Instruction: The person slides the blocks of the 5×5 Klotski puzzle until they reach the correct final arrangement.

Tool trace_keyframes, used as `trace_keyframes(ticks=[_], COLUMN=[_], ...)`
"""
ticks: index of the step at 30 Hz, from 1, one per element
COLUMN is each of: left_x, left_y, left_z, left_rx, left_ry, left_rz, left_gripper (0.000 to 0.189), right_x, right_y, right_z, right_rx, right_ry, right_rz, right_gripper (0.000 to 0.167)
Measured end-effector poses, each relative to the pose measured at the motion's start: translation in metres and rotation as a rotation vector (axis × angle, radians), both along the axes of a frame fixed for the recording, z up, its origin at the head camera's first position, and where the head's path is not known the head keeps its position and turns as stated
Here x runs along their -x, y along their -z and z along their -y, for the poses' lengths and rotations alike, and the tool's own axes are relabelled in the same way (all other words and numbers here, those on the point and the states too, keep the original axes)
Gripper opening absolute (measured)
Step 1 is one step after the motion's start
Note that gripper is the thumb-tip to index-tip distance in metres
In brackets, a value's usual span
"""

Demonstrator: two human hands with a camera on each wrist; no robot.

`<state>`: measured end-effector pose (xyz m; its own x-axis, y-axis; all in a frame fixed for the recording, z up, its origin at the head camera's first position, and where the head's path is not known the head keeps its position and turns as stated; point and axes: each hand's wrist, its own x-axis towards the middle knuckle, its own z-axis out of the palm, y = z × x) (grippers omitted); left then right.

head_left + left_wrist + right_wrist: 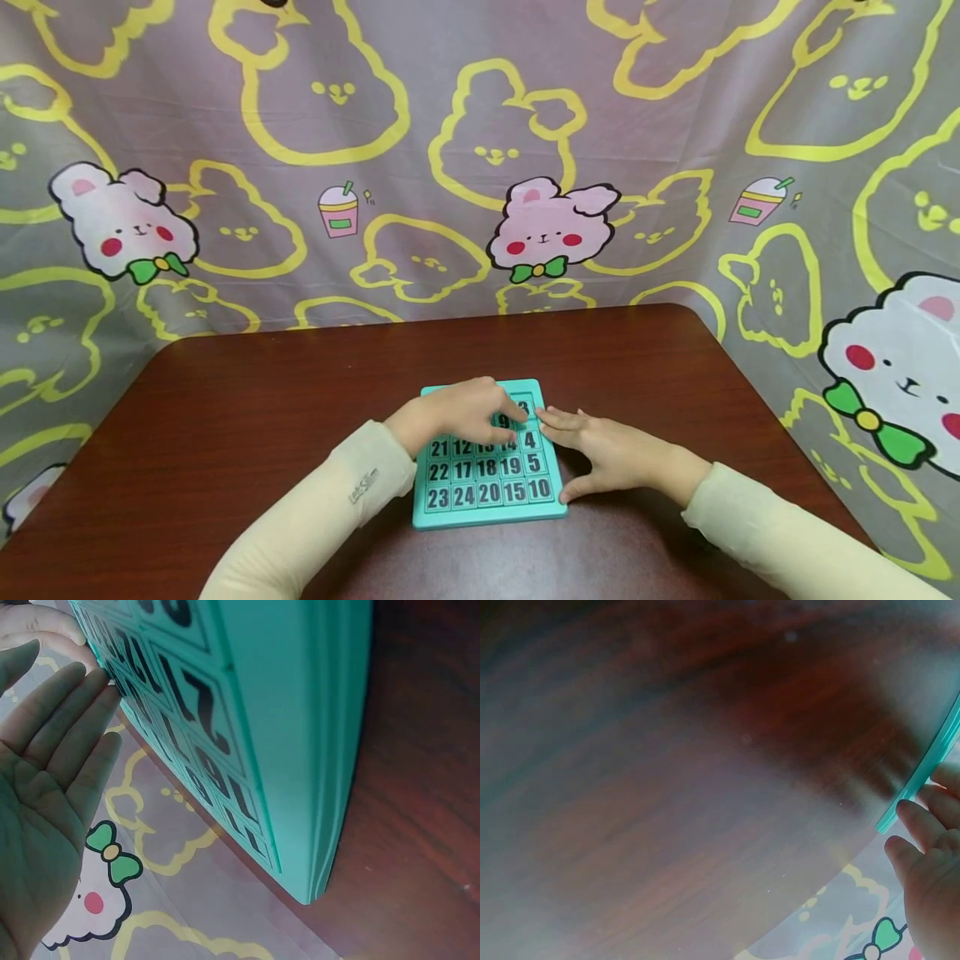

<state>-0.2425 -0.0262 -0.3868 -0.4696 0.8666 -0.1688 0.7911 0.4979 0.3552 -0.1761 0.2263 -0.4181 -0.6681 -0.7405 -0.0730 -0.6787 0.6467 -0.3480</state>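
A turquoise sliding number puzzle (489,522) lies flat on the table, its square tiles marked with black numbers. My left hand (468,410) reaches over its upper part, hiding several tiles, with the index fingertip close to the tile marked 3. In the left wrist view the fingers of that hand (49,780) look extended over the tiles. Along the puzzle's right side is my right hand (611,452), fingertips at the upper edge and thumb by the lower right corner. The right wrist view shows these fingers (922,825) fairly straight against the turquoise rim (928,766).
The dark reddish-brown wooden table (285,400) has rounded far corners. A grey curtain (420,183) printed with yellow outlines and white rabbits hangs behind it and at both sides.
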Motion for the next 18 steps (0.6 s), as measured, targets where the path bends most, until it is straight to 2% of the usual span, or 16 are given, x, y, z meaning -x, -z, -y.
trace_keyframes(ticks=[12, 18], left_x=[0.013, 0.01], left_y=[0.0, -0.004], left_z=[0.005, 0.009], left_rx=[-0.009, -0.002], left_ry=[-0.044, -0.057], left_rz=[0.017, -0.001], left_gripper=[0.038, 0.039], right_x=[0.0, -0.001], right_y=[-0.001, 0.0], right_z=[0.001, 0.001], right_rx=[0.009, 0.009], right_ry=[-0.001, -0.005], right_rz=[0.008, -0.008], right_gripper=[0.098, 0.098])
